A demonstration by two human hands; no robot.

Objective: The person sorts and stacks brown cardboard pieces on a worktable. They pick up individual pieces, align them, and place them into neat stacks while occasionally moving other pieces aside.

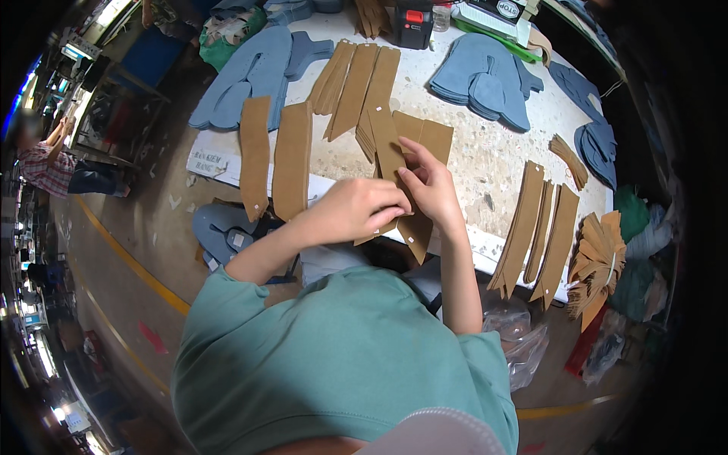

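Observation:
Between my hands, at the table's near edge, a brown strip (387,149) of flat, leather-like material lies slanted. My right hand (431,186) grips its right side with thumb and fingers. My left hand (360,205) is closed, its fingertips pinched at the strip's lower part; the exact grip is partly hidden. Under and beside the strip lie more brown pieces (434,142), some with small white stickers. A piece with a pointed lower end (415,236) hangs over the table edge below my right hand.
Stacks of brown strips (293,163) lie left, with others (558,243) right, jutting over the white table's (485,171) edge. Blue cut pieces lie in piles at the far left (258,76) and far right (485,80). A fanned brown bundle (597,262) sits at the right corner.

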